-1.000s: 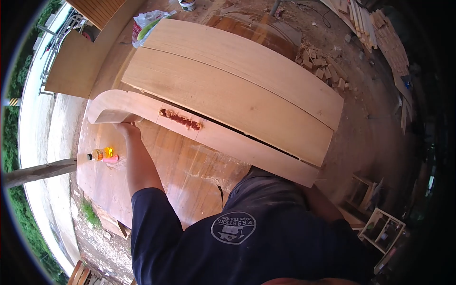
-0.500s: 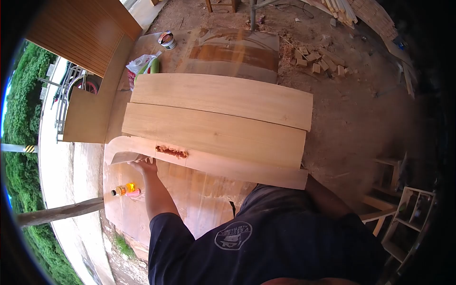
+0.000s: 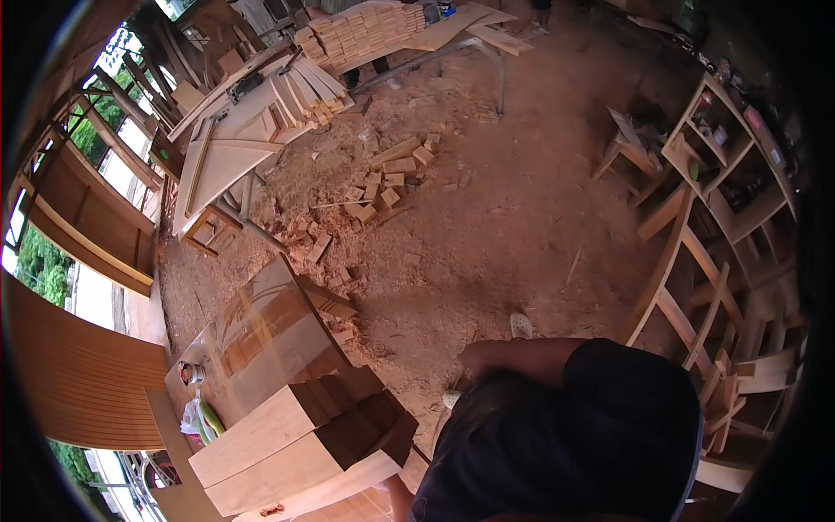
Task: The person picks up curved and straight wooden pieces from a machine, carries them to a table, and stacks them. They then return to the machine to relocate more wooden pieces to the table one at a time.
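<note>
Three pale, curved-edge wooden boards (image 3: 270,465) lie side by side at the lower left, their dark end faces turned toward my body. The nearest board has a rough reddish cut-out (image 3: 272,510) near the bottom edge. Part of my left forearm shows at the bottom, beside the near board's end; my left hand is hidden. My right arm bends across in front of my dark shirt. My right hand (image 3: 474,355), dark and blurred, is over the floor to the right of the boards, with its fingers indistinct.
A brown sheet-topped table (image 3: 261,335) holds a small tub (image 3: 191,373) and a plastic bag (image 3: 190,416) with green vegetables. Wood offcuts (image 3: 383,187) and shavings litter the dirt floor. Farther off is a bench (image 3: 235,130) with strips; wooden frames (image 3: 696,252) stand right.
The view has swung right and up, showing more of the workshop floor. The boards now appear lower left. My left hand has left view, and my right arm has come into sight.
</note>
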{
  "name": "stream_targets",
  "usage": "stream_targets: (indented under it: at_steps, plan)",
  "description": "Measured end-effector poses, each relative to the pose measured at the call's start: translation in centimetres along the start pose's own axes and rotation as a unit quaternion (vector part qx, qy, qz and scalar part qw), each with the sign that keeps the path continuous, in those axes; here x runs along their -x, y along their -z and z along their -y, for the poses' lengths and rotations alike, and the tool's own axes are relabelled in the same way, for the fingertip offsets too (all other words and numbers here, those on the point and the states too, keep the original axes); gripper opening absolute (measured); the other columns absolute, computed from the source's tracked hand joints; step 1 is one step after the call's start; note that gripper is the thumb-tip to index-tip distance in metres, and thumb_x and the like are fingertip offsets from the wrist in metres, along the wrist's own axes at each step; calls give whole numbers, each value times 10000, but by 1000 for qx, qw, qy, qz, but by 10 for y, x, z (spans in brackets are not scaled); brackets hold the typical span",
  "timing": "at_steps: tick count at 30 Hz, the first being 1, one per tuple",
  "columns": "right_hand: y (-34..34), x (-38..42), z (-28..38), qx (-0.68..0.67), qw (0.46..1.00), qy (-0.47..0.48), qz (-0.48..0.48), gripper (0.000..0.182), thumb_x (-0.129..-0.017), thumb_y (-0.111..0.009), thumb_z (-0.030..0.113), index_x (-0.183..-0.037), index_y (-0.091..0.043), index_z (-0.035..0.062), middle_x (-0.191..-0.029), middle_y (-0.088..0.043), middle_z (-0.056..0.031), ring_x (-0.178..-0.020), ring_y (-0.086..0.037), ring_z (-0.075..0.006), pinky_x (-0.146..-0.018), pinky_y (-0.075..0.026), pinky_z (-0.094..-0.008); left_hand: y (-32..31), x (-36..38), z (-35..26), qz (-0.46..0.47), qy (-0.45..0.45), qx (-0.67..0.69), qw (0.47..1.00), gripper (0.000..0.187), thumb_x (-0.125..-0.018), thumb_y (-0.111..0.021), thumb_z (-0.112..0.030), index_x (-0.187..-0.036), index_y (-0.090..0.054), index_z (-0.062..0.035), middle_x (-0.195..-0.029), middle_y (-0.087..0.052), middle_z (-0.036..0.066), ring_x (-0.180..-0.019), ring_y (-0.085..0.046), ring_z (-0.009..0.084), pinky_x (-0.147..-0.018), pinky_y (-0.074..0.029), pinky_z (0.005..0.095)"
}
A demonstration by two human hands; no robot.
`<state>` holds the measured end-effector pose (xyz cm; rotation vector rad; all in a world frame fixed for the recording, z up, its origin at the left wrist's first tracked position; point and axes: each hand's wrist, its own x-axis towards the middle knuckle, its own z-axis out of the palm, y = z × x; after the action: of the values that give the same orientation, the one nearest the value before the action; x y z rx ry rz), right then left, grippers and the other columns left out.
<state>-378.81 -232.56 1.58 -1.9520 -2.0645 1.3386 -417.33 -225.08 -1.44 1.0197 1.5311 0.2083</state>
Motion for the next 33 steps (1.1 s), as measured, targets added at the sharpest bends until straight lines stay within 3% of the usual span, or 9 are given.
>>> stream_targets:
  at_steps: [2, 5, 13, 20, 21, 24, 28, 31, 33]
  plan:
    - [-14, -8, -61, 16, 1000, 7, -14, 387, -763, -738, 325, -951, -741, -13, -936, -727, -228, -937, -702, -410, -815, -565, -483, -39, 3, -21, 29, -10, -99, 995, 681, -928, -530, -627, -1415, -538, -152, -1444, -563, 114, -1317, -543, 315, -1072, -461, 455]
    - [14, 8, -129, 41, 997, -9, 62, 536, -763, -754, 385, -1179, -704, 50, -1079, -719, -226, -1031, -682, -411, -895, -545, -495, -91, 4, -45, 34, -3, -228, 973, 669, -917, -554, -618, -1393, -556, -148, -1417, -585, 116, -1292, -565, 308, -1057, -472, 448]
    - [144, 140, -321, -86, 990, -88, -69, 621, -815, -739, 452, -1282, -666, 49, -1198, -703, -209, -1112, -667, -383, -953, -528, -446, -228, 10, -101, 110, 75, -490, 862, 639, -889, -620, -595, -1333, -604, -137, -1343, -646, 119, -1228, -624, 292, -1015, -504, 428]
    - [213, 267, -504, -187, 934, -234, -195, 504, -826, -696, 463, -1114, -739, 51, -1087, -733, -196, -1010, -703, -356, -875, -551, -411, -461, -110, -235, 261, -170, -506, 805, 484, -789, -771, -464, -1133, -704, -129, -1064, -760, 129, -1034, -725, 299, -901, -563, 416]
    - [189, 274, -545, -193, 918, -281, -204, 483, -824, -700, 463, -1062, -748, 45, -1029, -741, -193, -978, -713, -347, -854, -557, -406, -501, -113, -279, 282, -179, -566, 754, 489, -795, -771, -466, -1155, -699, -143, -1097, -754, 128, -1052, -717, 304, -911, -560, 423]
    - [138, 307, -622, -286, 800, -458, -260, 401, -841, -738, 393, -952, -746, 8, -879, -752, -175, -847, -738, -293, -742, -577, -402, -602, -161, -364, 316, -196, -631, 681, 511, -810, -771, -484, -1193, -691, -157, -1142, -744, 126, -1073, -706, 321, -930, -555, 440]
    - [76, 346, -681, -578, 613, -489, -226, 229, -934, -699, 213, -993, -723, -7, -824, -732, -128, -653, -693, -235, -560, -557, -359, -731, -265, -449, 250, -194, -613, 724, 525, -812, -752, -533, -1185, -717, -166, -1171, -730, 153, -1127, -681, 336, -967, -539, 441]
    - [115, 398, -645, -630, 472, -523, -326, 217, -961, -669, 234, -946, -729, 26, -743, -708, -106, -628, -694, -206, -541, -571, -343, -836, -322, -519, 250, -214, -643, 692, 333, -824, -720, -457, -820, -781, -129, -877, -769, 131, -889, -742, 330, -827, -580, 437]
    - [164, 414, -632, -646, 391, -540, -370, 210, -967, -669, 198, -912, -716, 1, -721, -684, -113, -609, -676, -201, -527, -565, -330, -903, -303, -587, 253, -270, -641, 673, 368, -843, -700, -431, -1046, -747, -127, -1069, -749, 162, -1041, -706, 351, -896, -559, 440]
